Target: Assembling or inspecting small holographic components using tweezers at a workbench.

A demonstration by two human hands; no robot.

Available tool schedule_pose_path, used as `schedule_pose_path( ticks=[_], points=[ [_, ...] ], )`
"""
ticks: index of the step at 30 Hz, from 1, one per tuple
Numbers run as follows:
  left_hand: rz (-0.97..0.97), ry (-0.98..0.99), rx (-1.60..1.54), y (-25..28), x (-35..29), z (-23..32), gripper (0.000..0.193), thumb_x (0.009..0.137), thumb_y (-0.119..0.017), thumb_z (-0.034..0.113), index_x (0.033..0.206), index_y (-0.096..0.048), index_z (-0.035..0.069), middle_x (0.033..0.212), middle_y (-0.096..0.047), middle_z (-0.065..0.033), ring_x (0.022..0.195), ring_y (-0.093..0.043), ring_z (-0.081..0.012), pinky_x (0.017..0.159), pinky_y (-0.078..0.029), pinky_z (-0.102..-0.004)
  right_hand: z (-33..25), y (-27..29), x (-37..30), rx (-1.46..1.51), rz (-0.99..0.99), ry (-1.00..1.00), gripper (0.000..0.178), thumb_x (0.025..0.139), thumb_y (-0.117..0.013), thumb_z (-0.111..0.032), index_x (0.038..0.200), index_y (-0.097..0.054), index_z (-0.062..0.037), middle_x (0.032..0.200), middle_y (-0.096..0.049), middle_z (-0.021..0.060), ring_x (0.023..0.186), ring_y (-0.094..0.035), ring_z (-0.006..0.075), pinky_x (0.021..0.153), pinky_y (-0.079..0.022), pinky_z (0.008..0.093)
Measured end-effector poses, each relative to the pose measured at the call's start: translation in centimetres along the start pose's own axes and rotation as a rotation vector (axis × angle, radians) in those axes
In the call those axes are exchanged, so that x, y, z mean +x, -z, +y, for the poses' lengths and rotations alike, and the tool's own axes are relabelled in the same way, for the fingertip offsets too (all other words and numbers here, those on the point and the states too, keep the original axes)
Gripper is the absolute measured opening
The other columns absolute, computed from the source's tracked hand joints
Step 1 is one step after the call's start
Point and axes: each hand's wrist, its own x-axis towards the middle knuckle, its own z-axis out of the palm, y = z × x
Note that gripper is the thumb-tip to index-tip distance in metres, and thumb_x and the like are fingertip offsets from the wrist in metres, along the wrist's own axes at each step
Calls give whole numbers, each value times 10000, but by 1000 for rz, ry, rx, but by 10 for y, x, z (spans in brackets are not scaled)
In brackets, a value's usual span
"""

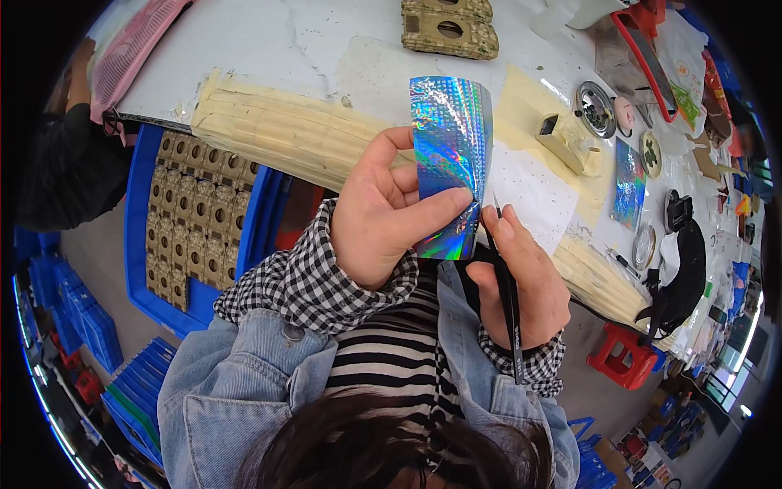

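Observation:
A shiny blue holographic sheet (446, 134) with rows of small marks is held up over the table's near edge. My left hand (376, 218) grips it, thumb across the front and fingers behind. Close to the sheet's lower right side, my right hand (528, 281) holds black tweezers (507, 306), their tips pointing up beside the sheet. Whether the tips pinch anything is too small to tell. Behind lies a white paper (533, 200) dotted with tiny dark specks. Camouflage-patterned plastic parts (450, 41) with round holes rest farther back on the table.
A blue crate (140, 281) of similar camouflage parts stands at the left, below the table edge. On the right of the table are another holographic sheet (629, 183), a round metal dish (596, 108) and a black pouch (683, 281). A red stool (623, 356) stands below.

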Motion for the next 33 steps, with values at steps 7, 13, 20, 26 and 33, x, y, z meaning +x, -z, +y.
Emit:
schedule_pose_path(
  ticks=[7,13,20,26,33],
  points=[
    [-13,-19,2,1,-1,-2,532,820,-630,-47,1249,-316,-22,1026,-631,-135,931,-630,-160,800,-530,-276,0,0,0,8,0,-28,465,746,-747,-81,1143,-549,59,1017,-658,200,932,-659,303,853,-539,428],
    [-10,19,-36,0,-1,0,534,818,-632,-47,1251,-320,-21,1029,-630,-137,937,-628,-165,801,-533,-282,1,-2,0,14,17,-9,468,747,-748,-82,1147,-552,59,1020,-655,204,934,-658,304,845,-542,429],
    [-12,60,-75,2,1,-2,535,826,-636,-20,1264,-329,-18,1028,-632,-137,919,-630,-169,803,-532,-291,3,-3,-1,-154,14,124,395,751,-749,-126,1078,-621,56,983,-650,188,944,-653,291,840,-540,442],
    [-25,65,-84,3,1,-1,530,828,-635,-12,1263,-333,-25,1020,-635,-137,919,-631,-167,805,-530,-290,4,-2,0,-179,-17,167,361,778,-727,-150,1063,-632,50,965,-648,177,943,-653,285,837,-539,444],
    [-35,59,-76,3,0,-1,517,830,-633,-11,1254,-338,-30,1035,-632,-139,934,-627,-164,807,-529,-287,4,-1,1,-168,-22,167,346,790,-716,-159,1054,-634,50,951,-650,182,940,-654,287,836,-539,443]
  ],
)
